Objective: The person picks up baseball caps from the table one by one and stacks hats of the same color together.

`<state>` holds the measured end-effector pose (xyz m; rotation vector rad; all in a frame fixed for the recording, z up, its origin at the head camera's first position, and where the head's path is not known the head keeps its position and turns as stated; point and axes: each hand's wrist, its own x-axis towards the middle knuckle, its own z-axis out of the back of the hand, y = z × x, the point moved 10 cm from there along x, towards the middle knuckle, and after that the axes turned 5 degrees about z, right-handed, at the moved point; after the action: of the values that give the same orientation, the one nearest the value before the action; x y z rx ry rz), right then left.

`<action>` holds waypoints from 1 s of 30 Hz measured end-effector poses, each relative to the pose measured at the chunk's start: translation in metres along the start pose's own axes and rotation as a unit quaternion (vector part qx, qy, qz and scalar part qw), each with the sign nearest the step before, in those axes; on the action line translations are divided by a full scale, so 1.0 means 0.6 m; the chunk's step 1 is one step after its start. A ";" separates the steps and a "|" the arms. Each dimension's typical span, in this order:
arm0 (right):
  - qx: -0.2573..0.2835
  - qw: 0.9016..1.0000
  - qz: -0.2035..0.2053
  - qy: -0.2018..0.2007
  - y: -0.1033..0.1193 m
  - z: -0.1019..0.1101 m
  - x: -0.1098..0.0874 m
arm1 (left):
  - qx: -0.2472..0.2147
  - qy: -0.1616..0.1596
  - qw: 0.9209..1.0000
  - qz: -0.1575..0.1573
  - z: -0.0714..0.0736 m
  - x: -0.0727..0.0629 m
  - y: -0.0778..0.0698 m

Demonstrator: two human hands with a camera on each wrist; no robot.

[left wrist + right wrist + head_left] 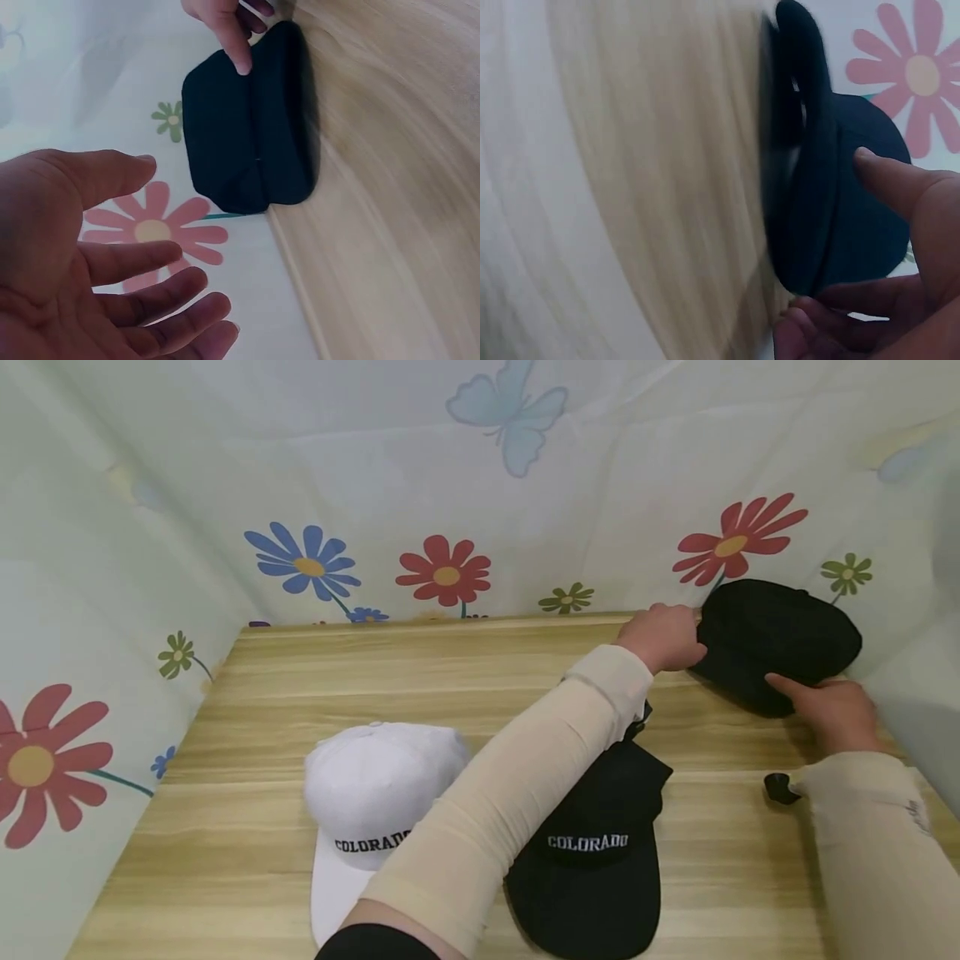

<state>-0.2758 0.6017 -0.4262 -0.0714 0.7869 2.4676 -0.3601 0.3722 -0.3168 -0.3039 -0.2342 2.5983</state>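
Observation:
A plain black cap (780, 635) is at the table's back right corner, against the patterned cloth. My right hand (840, 714) grips its near edge; in the right wrist view the thumb (889, 172) lies on the cap (870, 210) and the fingers curl at its lower edge. By the cap's left side is my left hand (663, 637). The left wrist view shows that hand (127, 285) with fingers spread and nothing in them, apart from the cap (225, 127). Nearer me lie a white cap (382, 777) and a black cap (592, 885), both lettered COLORADO.
The wooden table (225, 827) is bounded at the back and sides by a white cloth (360, 460) printed with flowers and a butterfly. My left forearm (510, 793) crosses over the two lettered caps and partly hides them.

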 end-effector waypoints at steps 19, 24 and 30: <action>0.051 0.994 0.005 0.096 0.048 -0.053 -0.024 | 0.044 0.109 0.993 0.026 -0.098 0.025 0.062; 0.042 0.992 0.038 0.113 0.067 -0.058 -0.028 | 0.035 0.136 0.989 0.036 -0.115 0.023 0.074; 0.090 0.988 0.025 0.126 0.076 -0.066 -0.035 | -0.040 0.149 0.987 0.041 -0.121 0.027 0.085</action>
<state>-0.2859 0.5386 -0.4311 -0.3065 1.1278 2.4512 -0.3791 0.3445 -0.4006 -0.7374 -0.2241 2.5852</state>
